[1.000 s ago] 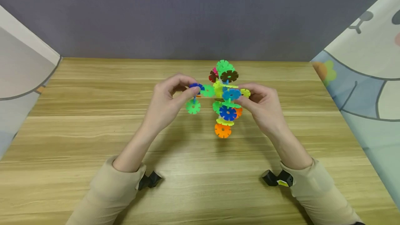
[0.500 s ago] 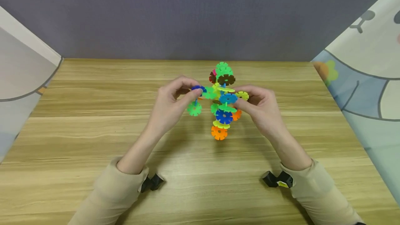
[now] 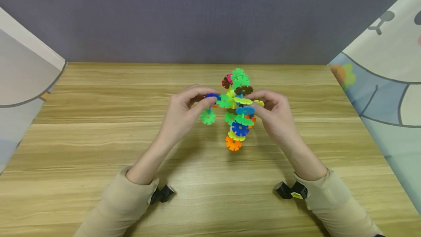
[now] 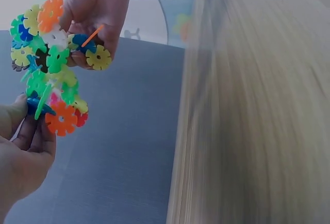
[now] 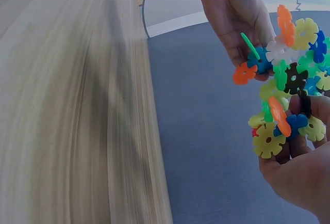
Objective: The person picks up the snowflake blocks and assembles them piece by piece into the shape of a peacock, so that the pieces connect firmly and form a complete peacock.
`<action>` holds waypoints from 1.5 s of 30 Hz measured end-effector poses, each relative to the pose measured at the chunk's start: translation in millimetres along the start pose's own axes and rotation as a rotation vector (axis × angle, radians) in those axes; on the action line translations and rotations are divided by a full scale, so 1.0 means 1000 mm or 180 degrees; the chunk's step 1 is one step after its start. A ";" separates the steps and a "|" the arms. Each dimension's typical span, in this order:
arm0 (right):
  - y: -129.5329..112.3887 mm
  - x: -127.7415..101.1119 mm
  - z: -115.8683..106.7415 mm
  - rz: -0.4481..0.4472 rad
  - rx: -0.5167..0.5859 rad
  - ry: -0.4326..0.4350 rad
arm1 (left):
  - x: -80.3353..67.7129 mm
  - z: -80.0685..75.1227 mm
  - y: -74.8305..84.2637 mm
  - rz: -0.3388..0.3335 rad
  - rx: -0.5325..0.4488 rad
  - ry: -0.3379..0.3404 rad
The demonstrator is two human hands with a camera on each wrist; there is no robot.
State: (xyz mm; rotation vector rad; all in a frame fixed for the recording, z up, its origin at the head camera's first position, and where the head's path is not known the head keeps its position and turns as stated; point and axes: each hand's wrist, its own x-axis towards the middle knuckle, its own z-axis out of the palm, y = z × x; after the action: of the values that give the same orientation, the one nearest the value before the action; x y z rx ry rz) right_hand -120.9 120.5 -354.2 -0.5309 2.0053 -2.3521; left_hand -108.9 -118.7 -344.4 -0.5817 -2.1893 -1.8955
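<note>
A toy built of colourful snowflake discs [image 3: 238, 111] is held just above the wooden table [image 3: 98, 138], between both hands. My left hand [image 3: 208, 98] pinches a dark blue disc [image 3: 212, 96] on the toy's left arm, with a green disc [image 3: 208, 117] hanging below it. My right hand [image 3: 255, 104] grips the toy's right side by a yellow disc [image 3: 259, 102]. An orange disc [image 3: 233, 143] is the lowest piece. The left wrist view shows the toy [image 4: 49, 64] between the two hands. The right wrist view shows the toy [image 5: 294, 79] from the other side.
A grey wall [image 3: 197, 17] closes the far edge of the table. Patterned cloth panels stand at the left [image 3: 19, 76] and the right [image 3: 388, 83]. Black wrist mounts [image 3: 161, 194] [image 3: 291, 189] sit under both sleeves.
Both hands and the toy have sunk a little toward the table and shifted slightly right. The toy has tipped, so its top discs now lean toward me.
</note>
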 end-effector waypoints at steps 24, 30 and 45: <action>-0.002 -0.003 0.002 -0.0088 -0.0233 0.0044 | -0.001 -0.002 -0.001 0.0150 -0.0263 -0.0111; -0.001 -0.002 0.004 -0.0157 -0.0525 0.0102 | -0.001 -0.002 -0.004 0.0211 -0.0233 -0.0088; 0.002 -0.001 0.003 -0.0084 -0.0741 -0.0006 | 0.000 -0.004 -0.012 0.0020 -0.0100 -0.0173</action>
State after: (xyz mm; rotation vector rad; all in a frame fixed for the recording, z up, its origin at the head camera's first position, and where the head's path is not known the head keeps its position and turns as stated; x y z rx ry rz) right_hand -120.0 117.2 -356.0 -0.5673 2.3000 -2.1422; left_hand -114.3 -124.2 -355.0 -0.6524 -2.1914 -1.9364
